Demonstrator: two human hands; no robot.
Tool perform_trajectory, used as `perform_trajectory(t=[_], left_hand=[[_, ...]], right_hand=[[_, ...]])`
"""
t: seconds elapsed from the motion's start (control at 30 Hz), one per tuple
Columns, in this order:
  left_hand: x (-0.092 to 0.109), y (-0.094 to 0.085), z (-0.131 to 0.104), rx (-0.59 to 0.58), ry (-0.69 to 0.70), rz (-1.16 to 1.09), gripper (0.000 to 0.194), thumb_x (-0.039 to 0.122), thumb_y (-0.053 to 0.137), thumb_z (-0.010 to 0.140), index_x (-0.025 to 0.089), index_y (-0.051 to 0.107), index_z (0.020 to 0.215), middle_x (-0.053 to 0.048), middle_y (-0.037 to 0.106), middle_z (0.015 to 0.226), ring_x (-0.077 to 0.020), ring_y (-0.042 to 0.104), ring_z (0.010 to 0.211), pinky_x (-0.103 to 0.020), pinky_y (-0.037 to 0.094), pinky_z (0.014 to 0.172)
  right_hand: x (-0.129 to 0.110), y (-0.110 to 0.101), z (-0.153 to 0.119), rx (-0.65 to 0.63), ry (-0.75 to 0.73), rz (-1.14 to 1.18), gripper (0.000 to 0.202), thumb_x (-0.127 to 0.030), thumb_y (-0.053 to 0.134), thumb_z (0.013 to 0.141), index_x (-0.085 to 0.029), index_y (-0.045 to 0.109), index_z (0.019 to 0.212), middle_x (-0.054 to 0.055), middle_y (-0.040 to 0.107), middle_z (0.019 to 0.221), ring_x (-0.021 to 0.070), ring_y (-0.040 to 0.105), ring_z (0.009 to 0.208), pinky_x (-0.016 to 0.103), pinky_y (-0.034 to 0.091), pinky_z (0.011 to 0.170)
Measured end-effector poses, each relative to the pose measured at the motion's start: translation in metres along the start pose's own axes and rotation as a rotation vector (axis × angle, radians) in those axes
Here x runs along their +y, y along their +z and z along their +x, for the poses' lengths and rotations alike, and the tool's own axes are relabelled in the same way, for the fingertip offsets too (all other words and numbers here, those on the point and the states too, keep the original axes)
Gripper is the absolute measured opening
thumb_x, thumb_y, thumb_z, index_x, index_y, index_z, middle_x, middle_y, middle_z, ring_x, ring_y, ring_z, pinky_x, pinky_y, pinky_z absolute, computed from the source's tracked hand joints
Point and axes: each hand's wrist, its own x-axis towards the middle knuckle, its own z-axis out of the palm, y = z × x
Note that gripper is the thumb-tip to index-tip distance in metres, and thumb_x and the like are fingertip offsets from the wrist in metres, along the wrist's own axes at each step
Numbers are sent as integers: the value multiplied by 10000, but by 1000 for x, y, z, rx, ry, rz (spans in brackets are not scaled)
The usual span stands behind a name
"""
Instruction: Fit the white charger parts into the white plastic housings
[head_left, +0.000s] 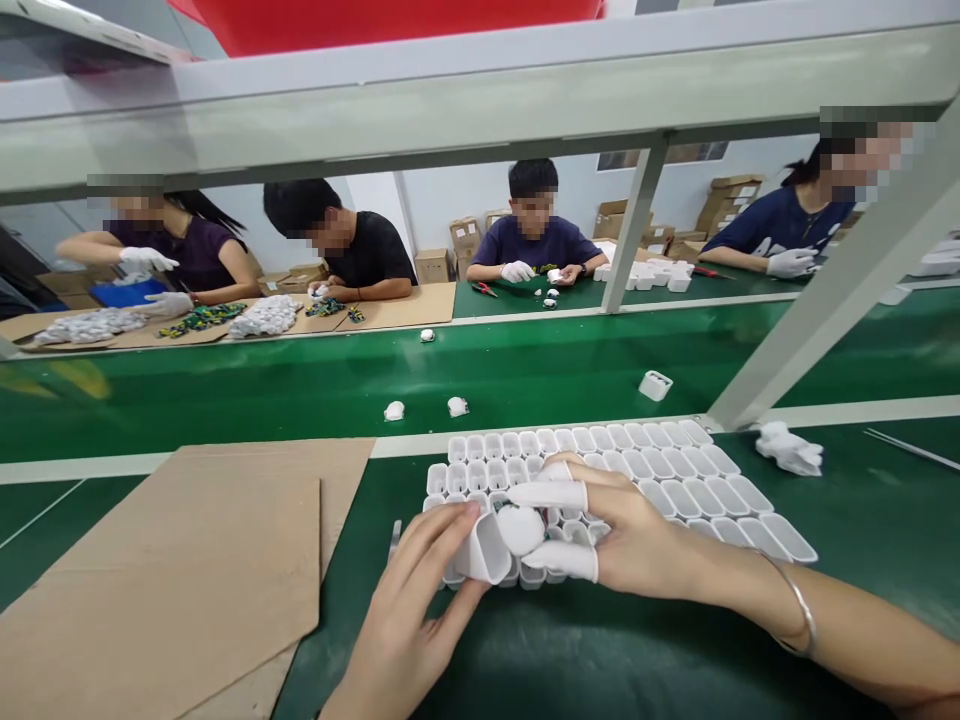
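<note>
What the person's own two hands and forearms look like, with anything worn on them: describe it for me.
The right hand wears smooth white finger covers, at least on the thumb and index finger; a thin, silver-coloured bangle circles that forearm. The left hand shows no covers. No sleeve is visible on either.

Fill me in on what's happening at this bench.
The left hand holds a small white cup. The right hand, wearing white finger covers, grips a round white part at the cup's open end. Rows of white containers stand on the green table. Across the green strip, four co-workers are at their places.
</note>
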Motion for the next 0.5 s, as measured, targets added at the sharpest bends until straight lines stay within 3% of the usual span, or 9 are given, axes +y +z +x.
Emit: perform_trajectory(t=[0.5], left_hand=[[3, -3, -1, -96, -64, 22, 435, 262, 473, 966, 301, 406, 1394, -55, 582, 1265, -184, 560, 1184, -273, 537, 926]], right_hand=[[-3, 5, 1, -15, -84, 23, 475, -216, 642, 894, -263, 508, 1347, 52, 625, 907, 168, 561, 848, 335, 503, 776]])
